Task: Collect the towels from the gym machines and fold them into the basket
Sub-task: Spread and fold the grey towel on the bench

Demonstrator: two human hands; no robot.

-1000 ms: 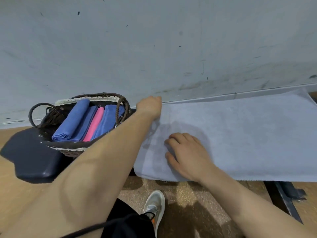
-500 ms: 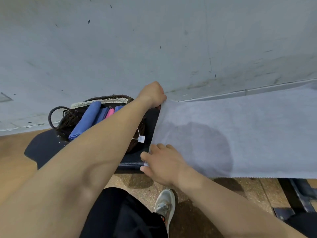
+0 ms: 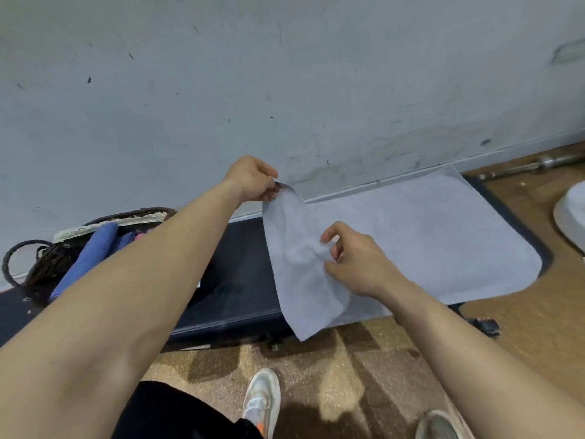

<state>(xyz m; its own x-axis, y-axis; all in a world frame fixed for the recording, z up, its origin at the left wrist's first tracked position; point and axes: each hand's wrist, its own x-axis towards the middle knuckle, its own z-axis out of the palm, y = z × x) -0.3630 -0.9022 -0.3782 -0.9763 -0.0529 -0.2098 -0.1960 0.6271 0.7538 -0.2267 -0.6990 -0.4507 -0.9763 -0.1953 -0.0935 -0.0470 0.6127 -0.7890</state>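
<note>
The grey towel (image 3: 427, 242) lies spread on the black bench (image 3: 234, 280), with its left end lifted. My left hand (image 3: 250, 180) pinches the far corner between thumb and fingers. My right hand (image 3: 361, 264) has its curled fingers closed on a wrinkle near the middle. The near corner hangs free above the floor (image 3: 316, 375). If I fold now, I think the edges will not meet, or the cloth may slide off the bench.

Both forearms extended, left hand (image 3: 253, 180) raised — pinching the towel (image 3: 411, 242) corner, right hand (image 3: 354, 258) lower, fingers curled on it
</note>
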